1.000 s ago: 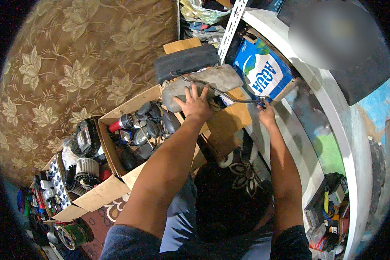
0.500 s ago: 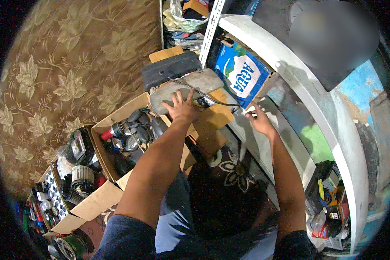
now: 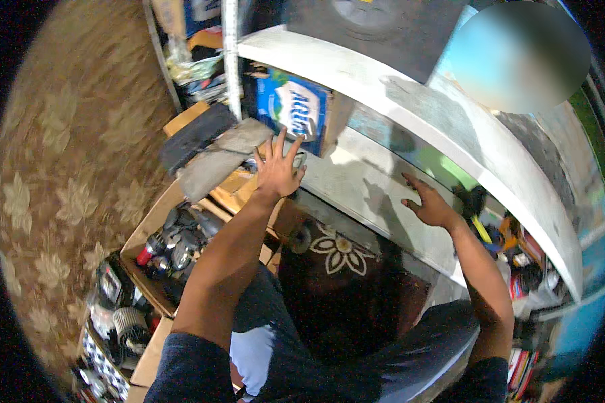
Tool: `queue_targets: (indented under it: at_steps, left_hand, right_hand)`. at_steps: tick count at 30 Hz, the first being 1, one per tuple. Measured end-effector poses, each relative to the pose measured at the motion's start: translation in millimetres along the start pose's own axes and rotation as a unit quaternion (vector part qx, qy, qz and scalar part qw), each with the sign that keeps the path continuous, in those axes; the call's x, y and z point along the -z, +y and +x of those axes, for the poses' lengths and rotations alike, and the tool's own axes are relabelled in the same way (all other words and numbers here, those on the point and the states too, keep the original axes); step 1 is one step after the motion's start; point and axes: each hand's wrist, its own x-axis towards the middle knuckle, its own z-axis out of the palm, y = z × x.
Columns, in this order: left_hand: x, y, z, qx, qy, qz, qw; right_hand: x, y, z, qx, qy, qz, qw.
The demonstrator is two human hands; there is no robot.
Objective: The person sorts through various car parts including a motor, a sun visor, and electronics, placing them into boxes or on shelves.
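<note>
Dark blue cloth covers your thighs [image 3: 427, 336], nearest of all; past them the flowered rug [image 3: 339, 250] lies on your side of the carton [image 3: 292, 107]. Nearer than the carton and to its left, an open box [image 3: 156, 215] is crammed with dark parts, its walls probably keeping them together. Right of the carton, your right hand [image 3: 433, 205] hangs over the shelf [image 3: 349, 173], fingers parted and half curled, nothing between them. Your left hand [image 3: 277, 173] is just on the carton's near side, fingers fanned wide, seemingly because nothing is gripped; whether it touches the grey slab [image 3: 212, 176] you can't tell. That slab lies left of the carton: long, dusty-looking, partly shaded, set against a black slab [image 3: 198, 138], likely resting there because what's beneath supports it.
</note>
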Motion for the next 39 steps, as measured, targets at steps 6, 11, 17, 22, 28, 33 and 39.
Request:
queue_targets:
  at_steps: [6,11,17,22,28,33,39]
  left_hand:
    - [-45.2,88.4,13.7,-0.204,-0.06,-0.079,0.974]
    - [-70.4,175.5,2.4,-0.326,-0.106,-0.068,0.937]
    - [-85.6,271.4,-32.1,-0.414,-0.157,-0.094,0.892]
    - [-77.3,339.3,-41.8,-0.409,-0.234,-0.063,0.88]
    - [-101.0,427.1,-43.8,-0.478,-0.276,-0.009,0.834]
    - [-98.5,415.5,-38.0,-0.439,-0.323,-0.105,0.832]
    - [-126.1,458.4,-22.9,-0.408,-0.328,-0.142,0.84]
  right_hand:
    - [27.4,19.6,-118.2,-0.148,0.01,-0.041,0.988]
    - [32.3,69.8,-220.1,-0.258,-0.016,-0.024,0.966]
    - [13.9,143.4,-355.6,-0.377,-0.088,-0.036,0.921]
    - [-1.5,165.1,-410.4,-0.421,-0.146,0.037,0.894]
    - [-5.1,192.6,-447.3,-0.399,-0.019,0.059,0.915]
    - [17.0,170.6,-376.8,-0.354,0.087,0.009,0.931]
    - [7.6,207.6,-349.0,-0.33,0.173,0.009,0.928]
